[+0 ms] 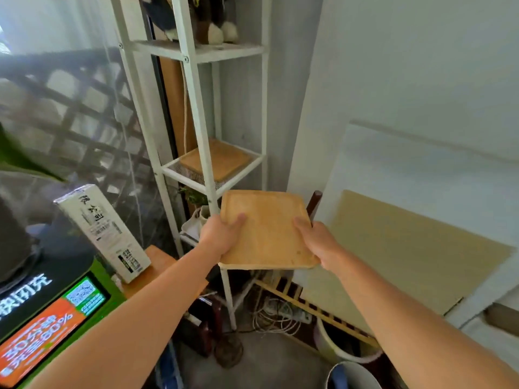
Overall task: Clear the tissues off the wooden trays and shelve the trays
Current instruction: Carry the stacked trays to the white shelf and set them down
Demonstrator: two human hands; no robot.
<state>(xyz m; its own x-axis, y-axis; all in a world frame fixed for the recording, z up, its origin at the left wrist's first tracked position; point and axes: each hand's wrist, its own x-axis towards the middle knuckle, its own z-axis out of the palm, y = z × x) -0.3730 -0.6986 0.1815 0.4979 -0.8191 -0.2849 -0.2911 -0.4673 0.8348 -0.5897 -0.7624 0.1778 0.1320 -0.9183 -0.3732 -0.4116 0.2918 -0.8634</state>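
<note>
1. Pale walls close in a narrow corner where a white metal shelf unit (196, 113) stands against a screened window, with loose cables (276, 318) and clutter on the floor beneath.
2. Both hands carry a bare wooden tray (266, 231) in the air in front of the unit, below its mesh shelf (196, 175). No tissue lies on it.
3. Left hand (222, 234) clamps the tray's left edge, thumb pressed on top and the other fingers hidden underneath; right hand (317, 242) does the same on the right edge.
4. Another wooden tray (222, 160) already lies on the mesh shelf, so the held one probably goes on top of it.
5. Risk: the front upright post (202, 130) stands between the tray and the shelf opening. A straight push could knock the tray's corner against it and jar the grip.
6. Risk: stacked off-centre, the upper tray could slide off the lower one, since both look smooth.
7. Risk: the tray tilts slightly, and thumbs alone hold the top face; a loosened pinch would drop it onto the cables.
8. Risk: the boxed bottle (104, 231) stands near the left forearm, and a wide elbow swing could topple it.
</note>
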